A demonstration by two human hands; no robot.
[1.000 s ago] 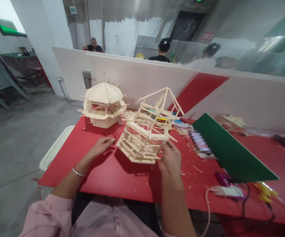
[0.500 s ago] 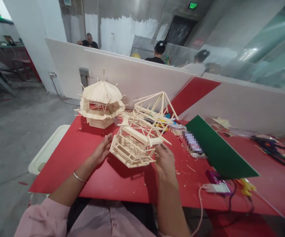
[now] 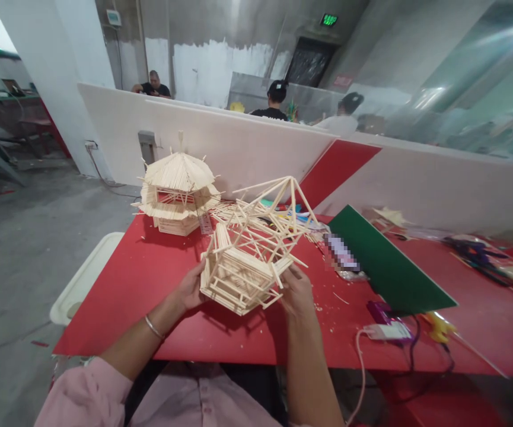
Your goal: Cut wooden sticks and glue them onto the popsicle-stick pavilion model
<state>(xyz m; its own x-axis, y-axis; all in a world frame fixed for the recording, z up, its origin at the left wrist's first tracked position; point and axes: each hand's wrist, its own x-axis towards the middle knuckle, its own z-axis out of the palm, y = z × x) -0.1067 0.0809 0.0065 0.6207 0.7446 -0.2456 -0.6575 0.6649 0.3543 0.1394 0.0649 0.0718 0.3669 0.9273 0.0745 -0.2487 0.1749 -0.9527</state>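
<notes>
An unfinished wooden-stick pavilion model (image 3: 238, 276) is held tilted over the red tabletop, its bare roof frame of thin sticks leaning away from me. My left hand (image 3: 193, 286) grips the left side of its base, fingers partly hidden behind the sticks. On the opposite side my right hand (image 3: 298, 289) is closed round the edge of the base, its fingertips out of sight behind it. Farther back on the left stands a second stick pavilion (image 3: 178, 193) with a covered, layered roof.
Loose sticks (image 3: 229, 212) lie behind the held model. To the right are a green board (image 3: 389, 261), a phone (image 3: 342, 252), a purple box with a plugged-in white adapter (image 3: 387, 330) and a yellow glue gun (image 3: 439, 328). White panels (image 3: 238, 133) border the back; people sit beyond.
My left hand has come in against the model's left side, from slightly apart to touching. The model has tipped a little, and the camera view has shifted slightly.
</notes>
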